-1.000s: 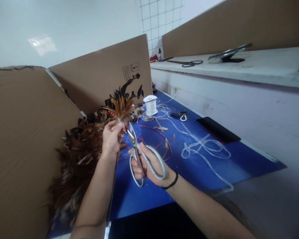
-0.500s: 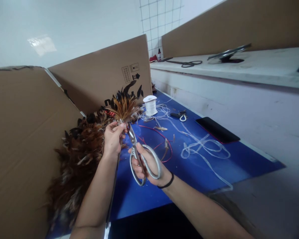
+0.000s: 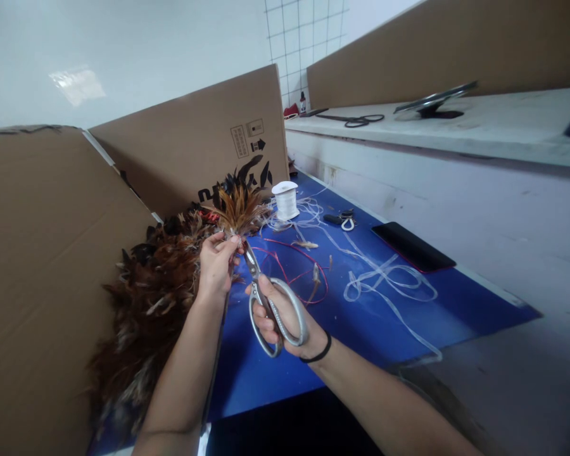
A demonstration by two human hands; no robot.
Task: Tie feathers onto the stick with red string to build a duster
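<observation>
My left hand (image 3: 215, 263) pinches the base of a small bunch of brown and black feathers (image 3: 237, 206), held up over the blue mat (image 3: 384, 310). My right hand (image 3: 285, 316) grips large silver scissors (image 3: 268, 297) through their loops. The blades are closed, and their tips touch the bunch's base right beside my left fingers. A big heap of brown feathers (image 3: 147, 304) lies under my left forearm.
Cardboard panels (image 3: 42, 266) wall the left and back. On the mat lie a white thread spool (image 3: 285, 199), loose white cord (image 3: 384, 278), red wire (image 3: 299, 263), a black phone (image 3: 413, 247) and small snips (image 3: 342, 220). A raised ledge (image 3: 456, 126) on the right carries black scissors.
The scissor handles have squeezed together and the blades have closed at the base of the feather bunch. My right hand shifted slightly left; my left hand held still.
</observation>
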